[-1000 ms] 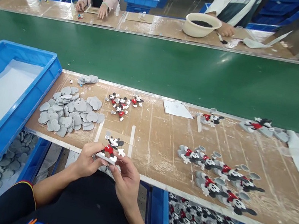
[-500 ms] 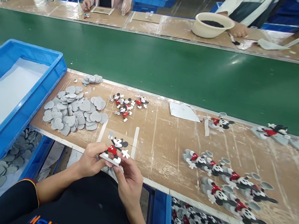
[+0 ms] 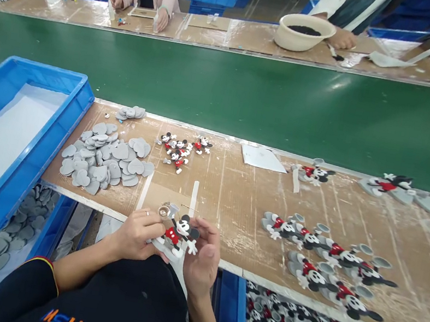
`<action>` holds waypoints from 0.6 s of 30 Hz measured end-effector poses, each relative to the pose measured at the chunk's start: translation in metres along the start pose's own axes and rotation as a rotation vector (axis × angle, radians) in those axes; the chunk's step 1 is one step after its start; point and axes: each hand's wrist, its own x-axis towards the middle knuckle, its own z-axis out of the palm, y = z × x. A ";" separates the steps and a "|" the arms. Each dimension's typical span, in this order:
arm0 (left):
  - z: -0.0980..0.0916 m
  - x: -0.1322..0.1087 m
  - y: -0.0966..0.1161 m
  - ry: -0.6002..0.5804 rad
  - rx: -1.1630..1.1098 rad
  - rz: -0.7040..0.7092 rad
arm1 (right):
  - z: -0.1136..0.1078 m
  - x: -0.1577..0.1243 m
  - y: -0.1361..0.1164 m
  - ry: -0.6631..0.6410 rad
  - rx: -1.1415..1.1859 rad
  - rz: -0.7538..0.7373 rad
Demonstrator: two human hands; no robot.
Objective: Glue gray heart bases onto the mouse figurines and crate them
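A blue plastic crate (image 3: 26,73) lined with white sheeting is sitting well left of the left hand (image 3: 136,236), and grey heart-shaped pieces (image 3: 104,155) are lying in a heap on the tabletop (image 3: 231,208), just beyond that grip. The left forearm is reaching in from the lower left, its grip clamping a Mickey Mouse figure (image 3: 176,237) over the tabletop's near edge. The right hand (image 3: 202,256) is rising beside the figure with its palm turned inward, touching it, though whether that grip is clamped is unclear. Right of this grip, rows of figures (image 3: 328,247) are lying on the tabletop, and a blue crate (image 3: 232,314) is standing below its edge.
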 end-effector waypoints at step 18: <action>0.005 0.023 -0.003 -0.196 0.056 0.173 | -0.032 0.006 -0.033 -0.127 -0.296 -0.015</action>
